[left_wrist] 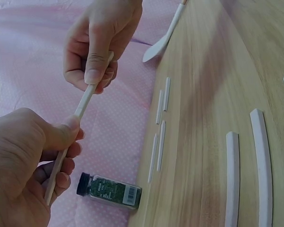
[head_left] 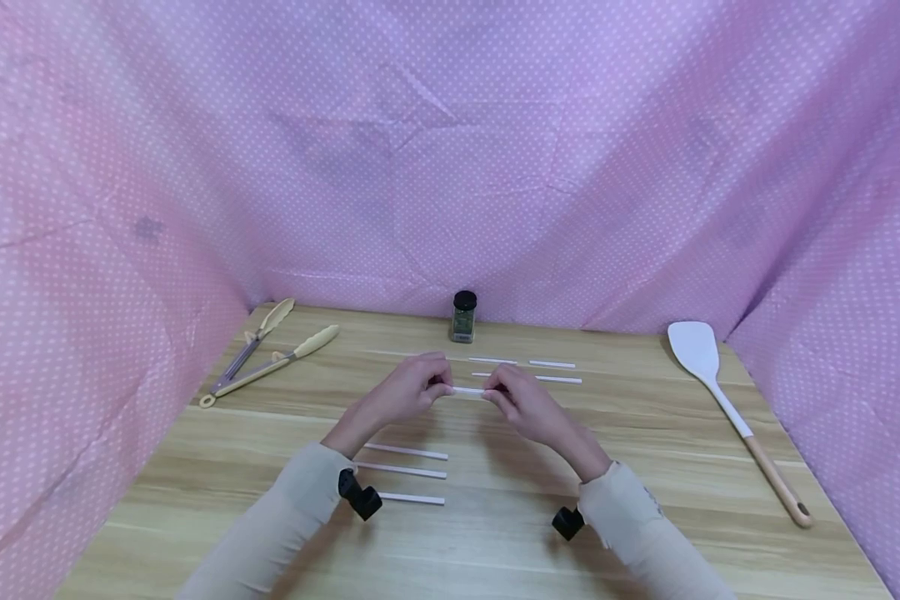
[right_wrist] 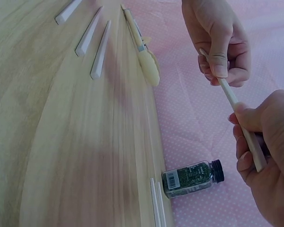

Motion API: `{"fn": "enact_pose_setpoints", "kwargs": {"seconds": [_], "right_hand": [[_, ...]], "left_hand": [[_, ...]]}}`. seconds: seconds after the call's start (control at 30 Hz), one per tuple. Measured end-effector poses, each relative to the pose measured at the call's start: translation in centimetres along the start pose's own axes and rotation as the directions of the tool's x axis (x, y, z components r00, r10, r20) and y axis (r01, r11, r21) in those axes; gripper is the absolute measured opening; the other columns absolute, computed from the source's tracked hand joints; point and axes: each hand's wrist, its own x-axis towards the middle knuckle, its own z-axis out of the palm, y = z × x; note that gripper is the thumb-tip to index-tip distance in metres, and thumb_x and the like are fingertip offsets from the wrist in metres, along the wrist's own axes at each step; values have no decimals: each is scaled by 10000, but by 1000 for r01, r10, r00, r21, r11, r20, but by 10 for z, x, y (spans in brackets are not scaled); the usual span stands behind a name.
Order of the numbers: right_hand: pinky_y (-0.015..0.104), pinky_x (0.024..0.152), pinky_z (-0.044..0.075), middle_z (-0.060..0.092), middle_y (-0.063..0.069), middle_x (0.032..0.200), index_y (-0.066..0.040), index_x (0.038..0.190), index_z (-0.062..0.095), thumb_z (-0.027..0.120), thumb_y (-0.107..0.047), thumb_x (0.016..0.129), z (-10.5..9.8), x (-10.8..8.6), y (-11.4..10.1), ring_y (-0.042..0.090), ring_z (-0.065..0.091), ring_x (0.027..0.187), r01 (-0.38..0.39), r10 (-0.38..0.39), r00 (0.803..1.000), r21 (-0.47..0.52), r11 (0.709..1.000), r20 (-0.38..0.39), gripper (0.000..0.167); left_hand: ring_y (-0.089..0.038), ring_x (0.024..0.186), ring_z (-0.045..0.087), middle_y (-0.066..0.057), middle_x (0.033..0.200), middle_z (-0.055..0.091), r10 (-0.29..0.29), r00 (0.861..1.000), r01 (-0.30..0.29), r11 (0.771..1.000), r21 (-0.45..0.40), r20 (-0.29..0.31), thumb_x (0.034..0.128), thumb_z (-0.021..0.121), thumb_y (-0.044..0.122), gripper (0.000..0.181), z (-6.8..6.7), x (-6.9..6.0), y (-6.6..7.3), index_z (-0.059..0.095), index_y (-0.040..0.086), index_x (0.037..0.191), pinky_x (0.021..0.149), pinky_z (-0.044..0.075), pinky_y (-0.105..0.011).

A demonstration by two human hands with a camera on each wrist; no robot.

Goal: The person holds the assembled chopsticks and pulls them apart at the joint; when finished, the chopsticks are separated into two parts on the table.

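Both hands hold one thin white stick [head_left: 467, 391] above the wooden table, one hand towards each end. My left hand [head_left: 408, 387] pinches its left part between thumb and fingers. The right part is pinched the same way by my right hand [head_left: 528, 404]. A short middle length of the stick [left_wrist: 85, 101] shows between the hands in the left wrist view, and it looks straight. Beyond the hands lie several short white sticks [head_left: 552, 364]. Three white sticks [head_left: 412, 475] lie side by side nearer me, partly covered by my left forearm.
A black-capped spice jar [head_left: 463, 318] stands at the table's back edge. Open tongs [head_left: 251, 375] with cream tips lie at the back left. A white spatula [head_left: 696, 346] with a wooden handle lies along the right side. Pink dotted cloth [head_left: 450, 167] surrounds the table [head_left: 270, 525].
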Motion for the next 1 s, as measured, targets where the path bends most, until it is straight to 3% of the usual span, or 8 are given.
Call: {"fn": "enact_pose_setpoints", "kwargs": {"seconds": [0.47,0.73,1.0], "right_hand": [[216,595,415,544,0,784,-71,861,596,627,-72,909,-5,-3,2,69,448,683,-14,13,1000,46,999,20,56],[215,608,401,526,0,774,-62,866,590,636,-48,896,1,-2,5,64,433,697,42,-41,997,23,999,-68,57],[214,592,410,536,-9,761,-68,867,590,628,-67,905,-3,-3,5,57,440,679,15,-16,1000,92,996,9,54]], "left_hand": [[-64,688,475,64,755,515,-63,998,63,997,-37,-10,885,672,125,133,7,-3,0,607,147,771,595,423,-209],[-83,672,473,39,739,518,-149,986,143,986,-88,-70,877,670,82,148,8,-6,6,592,121,758,581,413,-211],[-72,658,466,44,715,511,-115,991,109,991,-79,-69,858,689,79,157,9,-9,4,590,125,745,574,400,-203]]}}
